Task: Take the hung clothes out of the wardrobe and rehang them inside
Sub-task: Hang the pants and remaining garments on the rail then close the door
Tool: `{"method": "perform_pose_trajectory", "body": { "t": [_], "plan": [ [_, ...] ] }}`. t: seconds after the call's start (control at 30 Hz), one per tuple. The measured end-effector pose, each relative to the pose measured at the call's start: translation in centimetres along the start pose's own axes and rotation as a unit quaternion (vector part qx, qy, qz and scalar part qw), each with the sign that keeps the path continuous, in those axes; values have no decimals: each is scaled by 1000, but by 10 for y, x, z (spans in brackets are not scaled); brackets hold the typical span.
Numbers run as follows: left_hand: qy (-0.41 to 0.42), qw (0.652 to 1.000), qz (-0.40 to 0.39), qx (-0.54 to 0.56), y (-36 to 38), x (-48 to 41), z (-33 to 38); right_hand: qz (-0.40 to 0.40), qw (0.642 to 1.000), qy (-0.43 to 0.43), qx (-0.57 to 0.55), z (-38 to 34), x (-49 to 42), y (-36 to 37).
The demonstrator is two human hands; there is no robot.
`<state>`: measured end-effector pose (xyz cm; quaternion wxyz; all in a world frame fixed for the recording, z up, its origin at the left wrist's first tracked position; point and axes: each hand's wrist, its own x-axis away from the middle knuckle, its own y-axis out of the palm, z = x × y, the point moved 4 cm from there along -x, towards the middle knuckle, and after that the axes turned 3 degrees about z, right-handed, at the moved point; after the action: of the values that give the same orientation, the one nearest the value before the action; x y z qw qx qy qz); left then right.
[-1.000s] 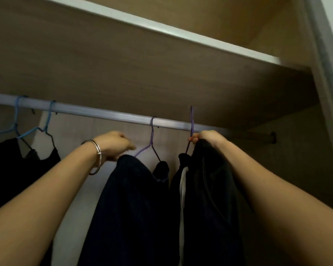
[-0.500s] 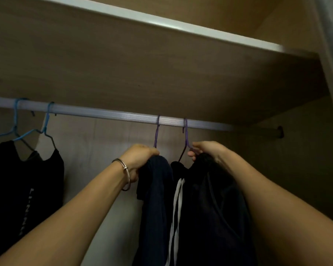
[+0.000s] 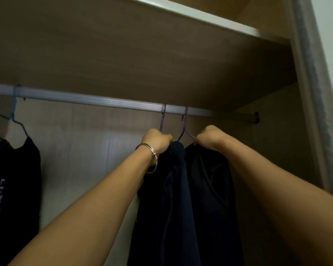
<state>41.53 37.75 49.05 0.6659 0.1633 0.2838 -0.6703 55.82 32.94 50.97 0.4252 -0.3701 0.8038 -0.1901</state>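
The wardrobe is dim, a wooden shelf (image 3: 161,60) close above the ribbed metal rail (image 3: 104,99). Two purple hangers (image 3: 162,120) hook the rail near its right end, side by side. My left hand (image 3: 157,140) is fisted on the shoulder of the navy garment (image 3: 173,189); my right hand (image 3: 209,138) pinches the top of the black garment (image 3: 209,179) just beside it. I think the risk is in the cloth: if I tug fabric and not wire, a garment could slide off its hanger. The two hooks are near enough to tangle if lifted together, and the shelf leaves little room to clear them. Another dark garment (image 3: 14,179) hangs well apart at far left.
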Motion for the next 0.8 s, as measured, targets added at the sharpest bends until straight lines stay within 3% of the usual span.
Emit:
{"method": "perform_pose_trajectory", "body": {
  "t": [0.33, 0.57, 0.8],
  "plan": [
    [32, 993, -7, -113, 65, 0, 11, -20, 997, 32, 63, 34, -16, -13],
    [20, 993, -43, -111, 76, -6, 10, -43, 987, 46, 150, 37, -9, -18],
    [31, 991, -49, -122, 85, -6, 16, -38, 992, 46, 110, 38, -5, -26]
  ]
}}
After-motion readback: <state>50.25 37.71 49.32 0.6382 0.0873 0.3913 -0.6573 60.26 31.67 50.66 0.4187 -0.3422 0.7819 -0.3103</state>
